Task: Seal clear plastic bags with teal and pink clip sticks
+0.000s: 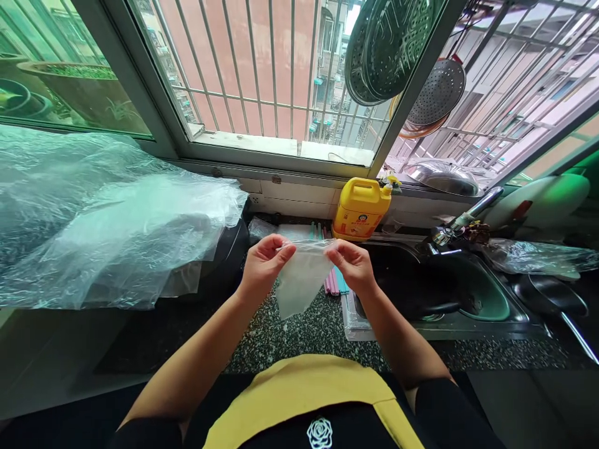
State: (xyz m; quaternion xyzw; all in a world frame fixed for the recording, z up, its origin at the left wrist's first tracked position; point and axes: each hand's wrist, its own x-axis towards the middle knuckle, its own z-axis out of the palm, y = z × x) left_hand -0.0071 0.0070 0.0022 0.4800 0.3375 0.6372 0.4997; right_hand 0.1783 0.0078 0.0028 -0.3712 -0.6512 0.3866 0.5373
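A small clear plastic bag [302, 284] hangs in front of me above the speckled countertop [276, 340]. My left hand [266, 263] pinches its top edge at one corner, thumb against fingers. At the opposite corner my right hand [352, 262] grips the same edge in a like pinch. The top edge is stretched between the two hands, and the lower part dangles down. Behind the bag, and partly covered by it and my right hand, lie pink and blue sticks [335, 282] on the counter.
A large heap of clear plastic sheeting [140, 218] covers the left side. A yellow jug [360, 209] stands by the window wall. To the right are a sink [491, 293], a faucet [449, 231] and a pan [547, 296]. A clear flat box [355, 321] lies at the sink's near-left corner.
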